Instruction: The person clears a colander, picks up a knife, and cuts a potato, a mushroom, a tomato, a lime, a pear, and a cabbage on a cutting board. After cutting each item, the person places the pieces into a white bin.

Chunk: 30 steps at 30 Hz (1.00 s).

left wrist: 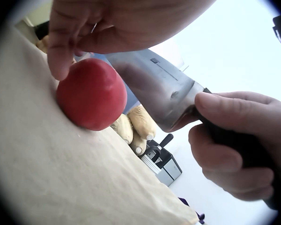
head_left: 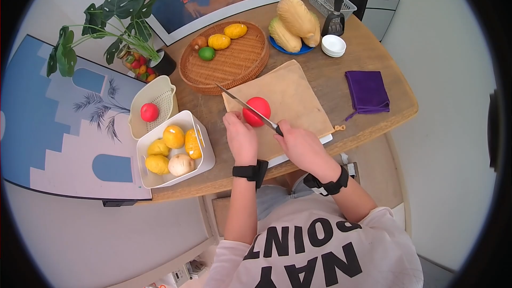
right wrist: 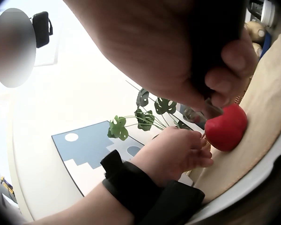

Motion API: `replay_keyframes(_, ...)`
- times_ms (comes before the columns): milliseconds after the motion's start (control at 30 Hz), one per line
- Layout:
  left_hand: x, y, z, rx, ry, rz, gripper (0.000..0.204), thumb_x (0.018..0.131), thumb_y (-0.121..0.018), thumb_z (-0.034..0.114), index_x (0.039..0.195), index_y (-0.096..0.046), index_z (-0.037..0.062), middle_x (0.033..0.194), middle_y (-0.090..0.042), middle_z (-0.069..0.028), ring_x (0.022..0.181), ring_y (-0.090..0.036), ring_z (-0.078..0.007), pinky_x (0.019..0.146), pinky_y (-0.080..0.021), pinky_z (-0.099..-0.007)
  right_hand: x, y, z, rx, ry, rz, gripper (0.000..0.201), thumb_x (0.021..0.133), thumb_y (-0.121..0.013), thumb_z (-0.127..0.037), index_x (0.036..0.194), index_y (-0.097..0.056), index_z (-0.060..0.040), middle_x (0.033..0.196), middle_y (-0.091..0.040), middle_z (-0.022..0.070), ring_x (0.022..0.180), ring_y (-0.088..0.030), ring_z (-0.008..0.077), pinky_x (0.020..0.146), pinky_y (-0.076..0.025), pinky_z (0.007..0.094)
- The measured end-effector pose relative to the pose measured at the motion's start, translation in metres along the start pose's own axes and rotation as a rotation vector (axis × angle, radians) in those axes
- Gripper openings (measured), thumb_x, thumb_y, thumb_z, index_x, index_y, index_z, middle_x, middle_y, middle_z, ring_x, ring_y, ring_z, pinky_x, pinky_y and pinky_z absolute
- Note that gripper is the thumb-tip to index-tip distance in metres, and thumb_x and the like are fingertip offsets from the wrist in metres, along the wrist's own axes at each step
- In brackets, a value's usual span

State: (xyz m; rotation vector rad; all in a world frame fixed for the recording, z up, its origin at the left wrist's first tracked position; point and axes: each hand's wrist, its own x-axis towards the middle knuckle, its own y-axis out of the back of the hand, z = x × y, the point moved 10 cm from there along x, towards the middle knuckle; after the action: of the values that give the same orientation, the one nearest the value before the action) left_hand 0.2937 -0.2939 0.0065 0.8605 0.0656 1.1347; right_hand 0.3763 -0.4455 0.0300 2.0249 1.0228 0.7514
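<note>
A smooth red tomato [head_left: 261, 105] rests on a brown cloth-like sheet [head_left: 298, 90] over a white board [head_left: 325, 139]. My left hand [head_left: 243, 138] is beside its near-left side; in the left wrist view a fingertip is right at the tomato [left wrist: 91, 96]. My right hand [head_left: 306, 152] grips the black handle of a kitchen knife [head_left: 233, 95]. From the head, its blade crosses over the tomato, tip pointing far left. Broad and shiny, the knife blade [left wrist: 152, 86] shows beyond the tomato in the left wrist view.
At left, a white bin [head_left: 208, 156] holds yellow produce and a pale round one; a beige colander [head_left: 166, 93] holds another red tomato [head_left: 150, 112]. Behind are a wicker tray [head_left: 240, 63], a blue plate [head_left: 308, 49] of large yellow produce and white bowls [head_left: 334, 46]. A purple cloth [head_left: 368, 92] lies right.
</note>
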Motion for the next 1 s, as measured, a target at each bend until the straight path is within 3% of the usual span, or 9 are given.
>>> replay_keyframes(67,-0.002,0.002,0.002,0.039,0.047,-0.044,0.031,0.087,-0.067,0.011,0.113,-0.053,0.0002,0.11,-0.057,-0.022,0.1,-0.06,-0.0409,0.084,-0.05,-0.0477,-0.002,0.007,0.001,0.06,-0.021,0.036,0.022,0.1,-0.055,-0.022,0.101,-0.049,-0.0009,0.07,-0.064,0.0209,0.07,-0.066,0.0426,0.061,-0.051,0.0527)
replay_keyframes(167,-0.001,0.006,0.037,0.199,-0.05,-0.023,0.048,0.084,-0.076,0.023,0.123,-0.056,0.0048,0.115,-0.058,-0.0184,0.106,-0.06,-0.0385,0.087,-0.052,-0.046,0.0,0.017,0.016,0.029,-0.128,0.082,0.023,0.1,-0.055,-0.022,0.1,-0.049,-0.0003,0.071,-0.065,0.022,0.071,-0.065,0.0433,0.062,-0.051,0.0531)
replay_keyframes(267,0.007,-0.016,0.044,0.245,-0.115,-0.186,0.054,0.077,-0.079,0.021,0.125,-0.058,0.0087,0.119,-0.059,-0.0155,0.113,-0.058,-0.0376,0.092,-0.051,-0.0445,0.0,0.014,0.03,0.004,-0.149,0.074,0.023,0.1,-0.055,-0.022,0.1,-0.049,0.0001,0.072,-0.065,0.0232,0.071,-0.065,0.044,0.062,-0.051,0.0537)
replay_keyframes(367,0.013,-0.026,0.058,0.137,-0.433,-0.293,0.052,0.073,-0.077,0.013,0.122,-0.06,0.0095,0.119,-0.056,-0.0167,0.113,-0.056,-0.037,0.094,-0.05,-0.0443,-0.007,0.016,0.036,0.019,-0.158,0.07,0.024,0.1,-0.056,-0.022,0.101,-0.049,0.0004,0.073,-0.066,0.0238,0.072,-0.065,0.0447,0.063,-0.051,0.0535)
replay_keyframes(467,0.009,-0.013,0.073,0.204,-0.629,-0.2,0.045,0.073,-0.073,0.006,0.116,-0.061,0.0069,0.117,-0.056,-0.0155,0.109,-0.056,-0.0377,0.095,-0.048,-0.0448,-0.008,0.021,0.037,0.015,-0.171,0.074,0.024,0.1,-0.056,-0.022,0.101,-0.049,0.0006,0.075,-0.066,0.0242,0.073,-0.065,0.0452,0.064,-0.051,0.0535)
replay_keyframes(567,0.017,-0.001,0.069,0.09,-0.393,-0.13,0.034,0.075,-0.07,0.003,0.107,-0.06,0.0041,0.112,-0.055,-0.0149,0.103,-0.056,-0.0377,0.092,-0.048,-0.0443,-0.005,0.024,0.034,0.044,-0.225,0.083,0.024,0.1,-0.056,-0.022,0.102,-0.048,0.0003,0.076,-0.066,0.0249,0.075,-0.066,0.0453,0.065,-0.051,0.0534)
replay_keyframes(667,0.016,-0.019,0.051,-0.064,-0.228,-0.198,0.025,0.077,-0.07,0.004,0.098,-0.058,0.002,0.106,-0.054,-0.0153,0.099,-0.055,-0.0375,0.088,-0.047,-0.0445,0.0,0.019,0.035,0.089,-0.199,0.122,0.024,0.1,-0.055,-0.022,0.104,-0.048,-0.0001,0.077,-0.066,0.0256,0.076,-0.066,0.0455,0.065,-0.051,0.0536)
replay_keyframes(767,0.016,-0.021,0.052,-0.034,-0.238,-0.169,0.021,0.078,-0.07,0.006,0.093,-0.056,0.0014,0.1,-0.053,-0.0157,0.096,-0.055,-0.0364,0.085,-0.047,-0.045,0.001,-0.003,0.042,0.08,-0.191,0.037,0.023,0.101,-0.055,-0.021,0.105,-0.047,-0.0003,0.077,-0.065,0.0263,0.075,-0.065,0.0462,0.064,-0.05,0.0541)
replay_keyframes(1000,0.014,-0.018,0.055,-0.023,-0.258,-0.092,0.016,0.081,-0.068,0.005,0.088,-0.054,0.0007,0.094,-0.054,-0.0157,0.091,-0.056,-0.0365,0.081,-0.048,-0.0448,0.002,0.013,0.028,0.122,-0.193,0.079,0.022,0.101,-0.054,-0.019,0.106,-0.047,0.0014,0.075,-0.065,0.0265,0.074,-0.065,0.0467,0.064,-0.05,0.0552)
